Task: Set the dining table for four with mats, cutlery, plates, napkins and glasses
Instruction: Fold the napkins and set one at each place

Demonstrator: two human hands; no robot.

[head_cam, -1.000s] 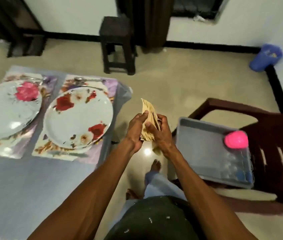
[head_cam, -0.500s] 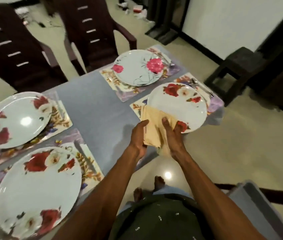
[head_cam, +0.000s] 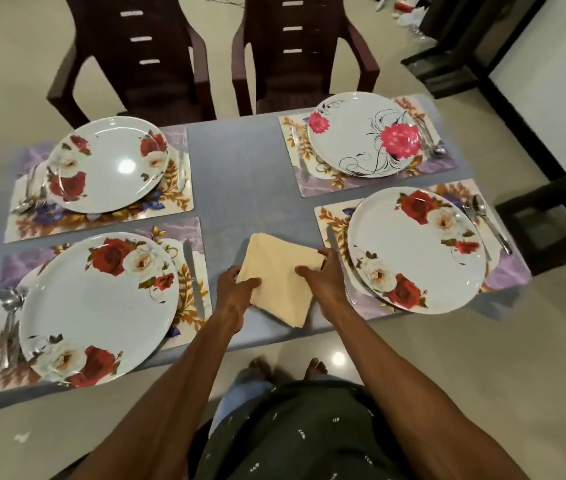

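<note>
A folded stack of pale yellow napkins [head_cam: 283, 271] is over the grey table [head_cam: 240, 174] near its front edge, between the two near settings. My left hand [head_cam: 235, 294] grips its left corner. My right hand [head_cam: 323, 277] pinches its right side. Several floral mats each carry a flowered plate: near left [head_cam: 98, 306], near right [head_cam: 416, 249], far left [head_cam: 106, 164], far right [head_cam: 364, 133]. Knives, forks and spoons lie beside the plates, such as a knife [head_cam: 193, 275] and a fork and spoon [head_cam: 487, 221]. No glasses show.
Two dark brown chairs [head_cam: 136, 57] [head_cam: 304, 50] stand at the table's far side. A dark stool [head_cam: 558, 216] sits on the floor to the right. My bare feet [head_cam: 285, 367] are just below the table's front edge.
I have turned from the tray on the chair to the table. Both hands have carried the napkins over the table's front middle, between the near plates.
</note>
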